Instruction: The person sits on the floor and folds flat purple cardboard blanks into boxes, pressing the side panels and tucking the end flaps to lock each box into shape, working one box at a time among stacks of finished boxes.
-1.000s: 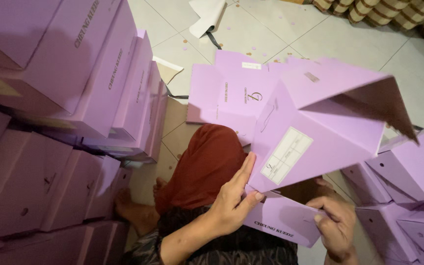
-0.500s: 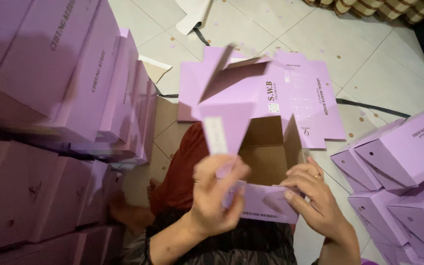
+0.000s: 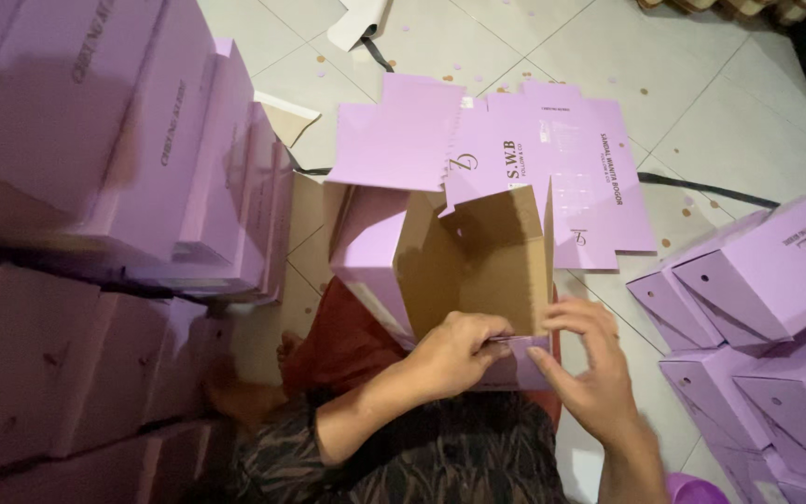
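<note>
Looking down from a head-worn camera, the view is showing a person sitting on the floor and folding a lilac cardboard box with a plain brown inside [image 3: 464, 266]. The left hand [image 3: 459, 353] and the right hand [image 3: 590, 369] are both pinching the box's near edge, fingertips close together, pressing a small lilac flap [image 3: 515, 359] down along the rim. The box is resting in the lap, over a dark red cloth [image 3: 342, 341], with its open mouth facing up. Its side walls are already standing, but the far flaps are still sticking up loose, so the folding seems roughly halfway done, with the near flap being tucked and the lid end left to close. Just beyond the box, a flat, unfolded lilac cardboard blank [image 3: 552, 163] is lying on the pale tiled floor [image 3: 729, 103]. To the left, a tall stack of finished lilac boxes [image 3: 95, 187] is rising beside the person. To the right, another pile of finished lilac boxes [image 3: 767, 317] is sitting on the floor. Farther off, a scrap of white paper [image 3: 358, 21] is lying on the tiles.
</note>
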